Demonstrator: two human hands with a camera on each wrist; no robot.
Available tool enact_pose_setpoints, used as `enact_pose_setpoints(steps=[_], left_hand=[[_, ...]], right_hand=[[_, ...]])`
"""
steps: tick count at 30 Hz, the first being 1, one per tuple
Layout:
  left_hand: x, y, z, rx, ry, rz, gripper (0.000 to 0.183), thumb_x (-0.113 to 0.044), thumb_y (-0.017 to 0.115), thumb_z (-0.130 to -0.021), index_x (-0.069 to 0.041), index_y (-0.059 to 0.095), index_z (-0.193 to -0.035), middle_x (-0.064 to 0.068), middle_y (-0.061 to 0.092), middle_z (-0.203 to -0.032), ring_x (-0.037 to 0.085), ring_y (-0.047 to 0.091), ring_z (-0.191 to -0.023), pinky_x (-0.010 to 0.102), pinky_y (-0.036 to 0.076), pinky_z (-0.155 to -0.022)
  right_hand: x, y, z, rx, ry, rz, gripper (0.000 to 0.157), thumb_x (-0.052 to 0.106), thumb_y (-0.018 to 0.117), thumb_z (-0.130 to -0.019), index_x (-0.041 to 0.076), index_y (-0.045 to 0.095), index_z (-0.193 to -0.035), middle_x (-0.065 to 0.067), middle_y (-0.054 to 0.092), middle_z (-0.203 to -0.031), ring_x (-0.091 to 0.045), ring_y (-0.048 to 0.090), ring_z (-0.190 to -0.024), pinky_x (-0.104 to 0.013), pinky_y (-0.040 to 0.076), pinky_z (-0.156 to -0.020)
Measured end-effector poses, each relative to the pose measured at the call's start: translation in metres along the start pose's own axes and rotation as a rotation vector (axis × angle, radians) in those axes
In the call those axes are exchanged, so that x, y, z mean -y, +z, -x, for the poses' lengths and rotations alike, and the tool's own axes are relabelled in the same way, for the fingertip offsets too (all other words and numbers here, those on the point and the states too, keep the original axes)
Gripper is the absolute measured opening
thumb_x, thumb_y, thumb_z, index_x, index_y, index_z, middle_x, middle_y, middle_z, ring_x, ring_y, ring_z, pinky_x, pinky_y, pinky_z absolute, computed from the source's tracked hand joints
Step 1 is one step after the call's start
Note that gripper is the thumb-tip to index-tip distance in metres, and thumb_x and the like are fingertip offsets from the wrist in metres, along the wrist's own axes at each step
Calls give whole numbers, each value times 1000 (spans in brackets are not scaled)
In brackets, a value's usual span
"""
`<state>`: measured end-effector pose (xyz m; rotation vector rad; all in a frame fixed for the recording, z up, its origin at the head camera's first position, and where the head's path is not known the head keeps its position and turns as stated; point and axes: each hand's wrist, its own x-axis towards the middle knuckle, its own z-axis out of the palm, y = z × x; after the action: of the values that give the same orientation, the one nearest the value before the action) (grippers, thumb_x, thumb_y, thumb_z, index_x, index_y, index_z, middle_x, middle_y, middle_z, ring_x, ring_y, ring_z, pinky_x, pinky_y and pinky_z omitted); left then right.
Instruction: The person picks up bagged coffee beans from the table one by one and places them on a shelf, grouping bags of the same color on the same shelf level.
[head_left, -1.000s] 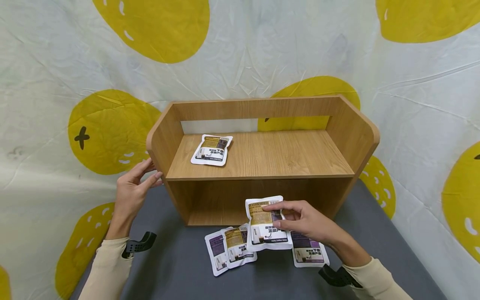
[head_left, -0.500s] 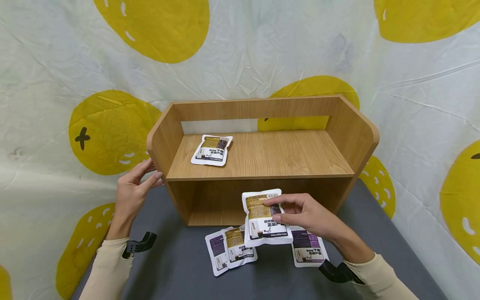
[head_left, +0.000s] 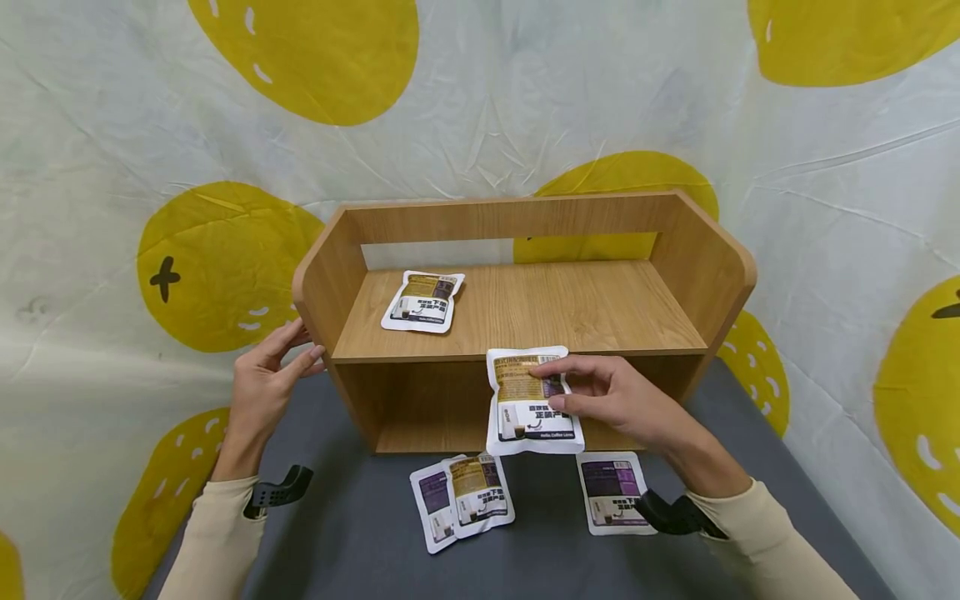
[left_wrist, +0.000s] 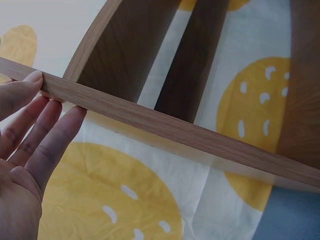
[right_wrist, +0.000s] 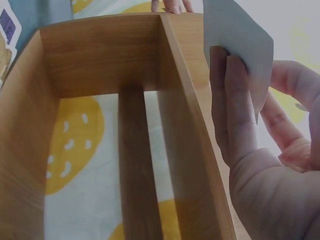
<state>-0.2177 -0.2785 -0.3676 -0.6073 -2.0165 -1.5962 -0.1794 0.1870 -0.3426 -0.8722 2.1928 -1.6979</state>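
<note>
My right hand (head_left: 626,404) pinches a white-edged packet (head_left: 534,421) with a brown and purple label, thumb and fingers at its right side. It hangs in front of the wooden shelf's lower opening, with its top near the middle board. In the right wrist view, the packet's pale plain side (right_wrist: 239,45) shows against the fingers. My left hand (head_left: 266,375) holds the left side panel of the wooden shelf (head_left: 517,308). In the left wrist view, the thumb lies at the panel's edge and the fingertips touch its outer face. Another packet (head_left: 423,301) lies on the upper board, left side.
On the dark grey table (head_left: 337,533), before the shelf, two packets overlap: a brown-labelled packet (head_left: 480,493) on top of a purple-labelled packet (head_left: 435,508). A further purple-labelled packet (head_left: 611,487) lies to the right, below the right wrist. A patterned cloth (head_left: 480,100) hangs behind.
My right hand has raised the held packet from just above the table packets up to the height of the shelf's lower opening. The left hand stays on the side panel.
</note>
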Motion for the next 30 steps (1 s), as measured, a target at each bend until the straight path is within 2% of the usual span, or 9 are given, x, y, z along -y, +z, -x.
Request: enact_pose_setpoints(steps=[6, 14, 22, 30], left_hand=[[0, 0, 1, -5, 3, 10, 56, 15, 64, -91, -4, 57, -144, 7, 66, -123, 15, 66, -113, 29, 63, -76], [0, 0, 0, -8, -8, -28, 56, 13, 66, -92, -7, 58, -144, 7, 65, -124, 15, 66, -113, 29, 63, -76], [1, -1, 0, 0, 13, 7, 56, 15, 64, -91, -4, 57, -143, 7, 66, -123, 15, 66, -113, 28, 63, -76], [1, 0, 0, 5, 16, 19, 56, 15, 64, -91, -3, 57, -144, 7, 65, -124, 14, 66, -112, 29, 63, -76]], right_hand=[[9, -4, -10, -28, 32, 66, 39, 15, 72, -96, 14, 67, -134, -12, 61, -124, -20, 64, -91, -24, 58, -76], [16, -11, -20, -59, 114, 61, 40, 23, 73, -96, 23, 67, -135, -7, 55, -135, -26, 56, -104, -30, 57, -84], [18, -22, -31, -67, 139, 79, 41, 25, 74, -95, 24, 67, -135, -11, 53, -128, -30, 59, -103, -32, 56, -86], [18, -32, -41, -82, 148, 130, 43, 29, 74, -95, 24, 66, -136, -13, 52, -134, -32, 58, -109, -33, 53, -91]])
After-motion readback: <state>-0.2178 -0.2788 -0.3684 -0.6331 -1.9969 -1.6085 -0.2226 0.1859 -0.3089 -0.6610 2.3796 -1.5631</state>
